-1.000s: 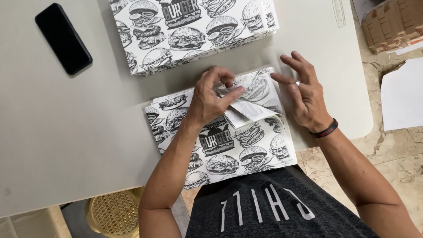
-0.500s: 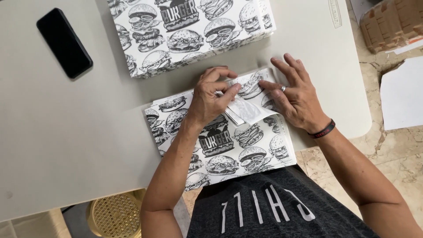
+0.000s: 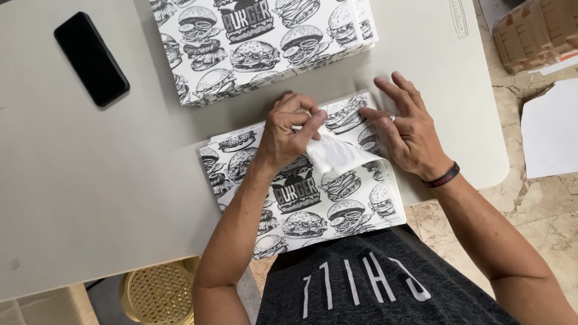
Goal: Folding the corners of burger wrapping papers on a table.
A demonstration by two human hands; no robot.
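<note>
A flat stack of paper sheets printed with black-and-white burger drawings (image 3: 313, 198) lies at the near edge of the grey table (image 3: 90, 192). My left hand (image 3: 289, 129) pinches the far corner of the top sheet and curls it back, showing its white underside (image 3: 334, 153). My right hand (image 3: 406, 129) rests flat with spread fingers on the stack's far right corner, holding it down. A ring and a dark wristband are on that hand and wrist.
A second, thicker pile of the same printed paper (image 3: 259, 42) sits farther back. A black phone (image 3: 90, 57) lies at the far left. Off the table's right edge are a cardboard box (image 3: 539, 33) and a white sheet (image 3: 551, 129) on the floor; a gold stool (image 3: 159, 295) is below.
My left hand has lifted and folded the top sheet's corner further back. My right hand slid slightly left and pressed flatter onto the stack.
</note>
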